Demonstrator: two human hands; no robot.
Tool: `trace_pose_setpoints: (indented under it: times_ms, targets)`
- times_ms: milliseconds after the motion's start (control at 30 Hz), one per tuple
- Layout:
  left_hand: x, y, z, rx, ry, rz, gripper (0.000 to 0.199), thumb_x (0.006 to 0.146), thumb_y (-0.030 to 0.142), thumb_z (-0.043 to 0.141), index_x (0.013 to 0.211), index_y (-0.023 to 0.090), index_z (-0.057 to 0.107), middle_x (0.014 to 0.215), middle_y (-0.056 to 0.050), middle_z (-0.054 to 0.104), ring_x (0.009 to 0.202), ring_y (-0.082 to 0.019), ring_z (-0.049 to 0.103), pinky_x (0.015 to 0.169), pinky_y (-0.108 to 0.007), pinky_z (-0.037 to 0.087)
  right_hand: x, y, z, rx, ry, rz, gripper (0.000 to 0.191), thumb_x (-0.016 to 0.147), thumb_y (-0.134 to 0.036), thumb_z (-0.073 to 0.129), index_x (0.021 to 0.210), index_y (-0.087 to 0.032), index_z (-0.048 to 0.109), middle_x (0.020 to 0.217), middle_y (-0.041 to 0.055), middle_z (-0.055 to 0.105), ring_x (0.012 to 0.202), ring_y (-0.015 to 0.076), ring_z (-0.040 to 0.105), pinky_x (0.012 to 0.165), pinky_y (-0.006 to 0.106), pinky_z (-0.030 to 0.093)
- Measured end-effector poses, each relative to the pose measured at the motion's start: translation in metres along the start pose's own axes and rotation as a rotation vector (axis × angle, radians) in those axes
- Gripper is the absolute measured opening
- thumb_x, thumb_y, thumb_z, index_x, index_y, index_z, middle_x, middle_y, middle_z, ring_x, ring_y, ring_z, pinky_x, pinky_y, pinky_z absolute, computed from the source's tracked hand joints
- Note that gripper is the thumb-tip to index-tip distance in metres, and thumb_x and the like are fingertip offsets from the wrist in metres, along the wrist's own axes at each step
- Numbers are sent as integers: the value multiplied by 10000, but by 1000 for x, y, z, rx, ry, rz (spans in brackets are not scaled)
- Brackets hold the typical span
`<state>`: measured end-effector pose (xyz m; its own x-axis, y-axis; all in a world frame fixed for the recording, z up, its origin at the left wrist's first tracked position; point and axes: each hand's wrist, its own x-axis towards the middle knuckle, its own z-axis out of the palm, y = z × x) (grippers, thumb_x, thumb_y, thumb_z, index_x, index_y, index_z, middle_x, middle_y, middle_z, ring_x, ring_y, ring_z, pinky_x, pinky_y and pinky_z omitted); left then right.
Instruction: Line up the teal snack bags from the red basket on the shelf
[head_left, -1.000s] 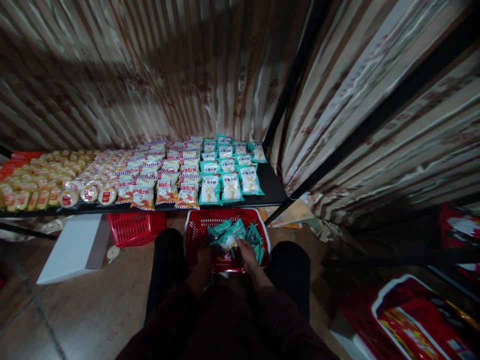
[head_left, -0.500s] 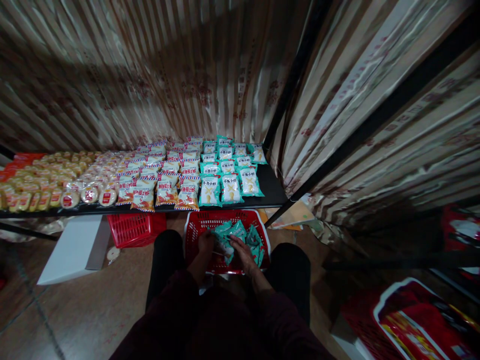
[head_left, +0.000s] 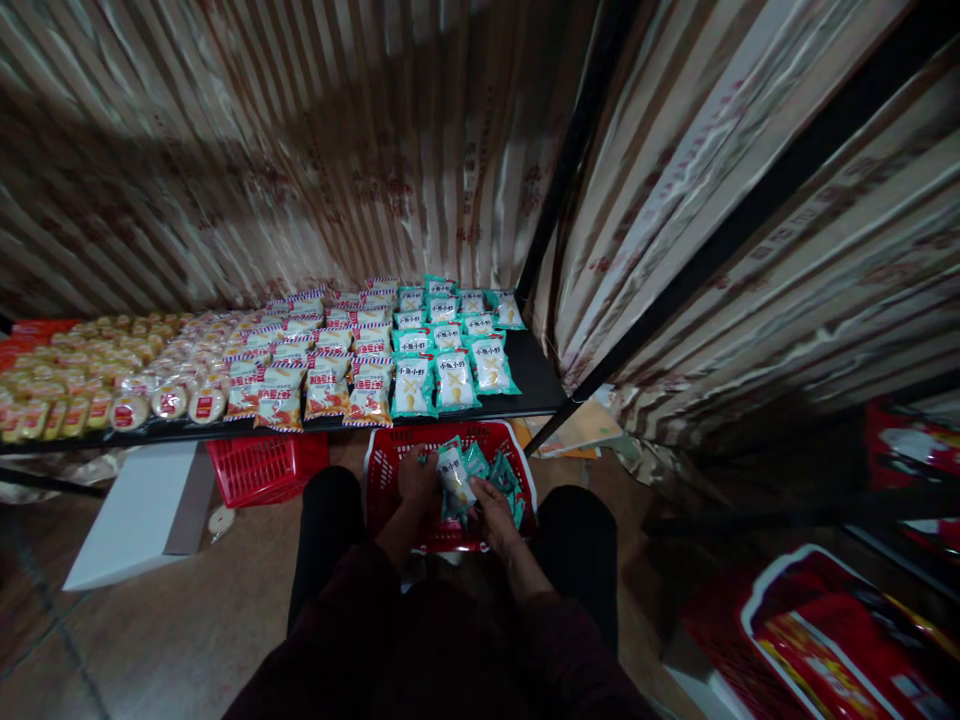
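Over a red basket between the knees, my right hand pinches the lower right corner of a green and white snack bag, whose printed front faces up. My left hand is closed at the bag's left side, with a bit of green wrapper at its fingertips. More green bags lie in the basket, to the right. Beyond it, on a black shelf, several rows of the same green bags stand beside white and orange bags.
Round wrapped cakes and yellow packs fill the shelf's left part. Below are another red basket and a white box. A black post rises at the right, near a basket of red packages.
One green bag has been lifted and turned so its printed front shows between my hands. The view has shifted slightly.
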<state>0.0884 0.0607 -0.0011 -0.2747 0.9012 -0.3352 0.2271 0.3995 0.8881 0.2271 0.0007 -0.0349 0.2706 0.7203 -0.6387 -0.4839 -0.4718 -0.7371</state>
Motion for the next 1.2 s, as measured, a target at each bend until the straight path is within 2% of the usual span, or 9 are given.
trace_pose_setpoints:
  times_ms: [133, 200, 300, 400, 600, 700, 1000, 1067, 1200]
  targets:
    - [-14, -9, 5, -316, -161, -44, 329, 687, 445, 651, 855, 163, 630, 870, -73, 700, 843, -213, 644, 753, -312, 507, 1, -1, -2, 63, 30, -12, 413, 494, -443, 824, 815, -226, 678, 784, -12, 703, 659, 138, 622, 551, 229, 465]
    - [-23, -10, 8, -375, -232, -46, 369, 653, 466, 683, 842, 154, 632, 849, -81, 705, 796, -210, 651, 721, -310, 515, 0, 0, -2, 71, 40, -11, 413, 503, -449, 823, 818, -228, 673, 788, -11, 706, 671, 144, 631, 549, 232, 477]
    - [-34, -8, 10, -420, -307, -39, 447, 559, 434, 773, 870, 143, 636, 875, -102, 718, 796, -222, 660, 705, -309, 519, -4, 1, -2, 64, 33, -21, 406, 527, -463, 813, 826, -233, 664, 783, -11, 714, 695, 158, 652, 544, 236, 487]
    - [-39, -4, 10, -407, -315, -14, 508, 494, 384, 822, 896, 141, 628, 869, -99, 726, 774, -224, 661, 684, -305, 518, -11, -2, -1, 59, -1, -47, 410, 549, -502, 792, 825, -228, 662, 772, 11, 726, 738, 201, 676, 551, 268, 508]
    - [-35, -6, 11, -365, -349, 65, 409, 611, 326, 747, 958, 136, 642, 898, -81, 731, 779, -211, 668, 680, -292, 523, -22, -17, 1, 57, -129, -121, 429, 637, -536, 737, 946, -246, 668, 985, 36, 733, 925, 245, 678, 687, 314, 557]
    - [-33, -11, 10, -312, -335, 88, 399, 638, 293, 739, 1000, 150, 648, 931, -76, 732, 837, -216, 674, 731, -297, 527, -22, -19, 3, 26, -210, -110, 483, 604, -496, 778, 987, -224, 666, 946, 59, 739, 854, 261, 693, 639, 330, 559]
    - [-38, -13, 11, -383, -324, 71, 349, 658, 345, 717, 926, 133, 650, 892, -86, 734, 810, -231, 676, 736, -325, 529, -19, -17, 6, 16, -144, -135, 536, 559, -472, 810, 1005, -210, 667, 830, 51, 747, 767, 272, 701, 549, 323, 548]
    - [-39, -11, 10, -298, -282, 87, 343, 692, 316, 689, 978, 135, 637, 911, -95, 728, 823, -234, 674, 746, -328, 520, -19, -17, 7, 20, -137, -131, 549, 551, -468, 816, 1011, -212, 661, 812, 48, 746, 760, 273, 701, 545, 323, 547]
    - [-45, -7, 6, 0, -117, 112, 416, 724, 253, 673, 1120, 152, 592, 1026, -117, 698, 947, -250, 652, 857, -346, 478, -21, -16, 8, 19, -135, -136, 580, 543, -461, 824, 1035, -213, 642, 825, 51, 744, 763, 273, 702, 556, 325, 549]
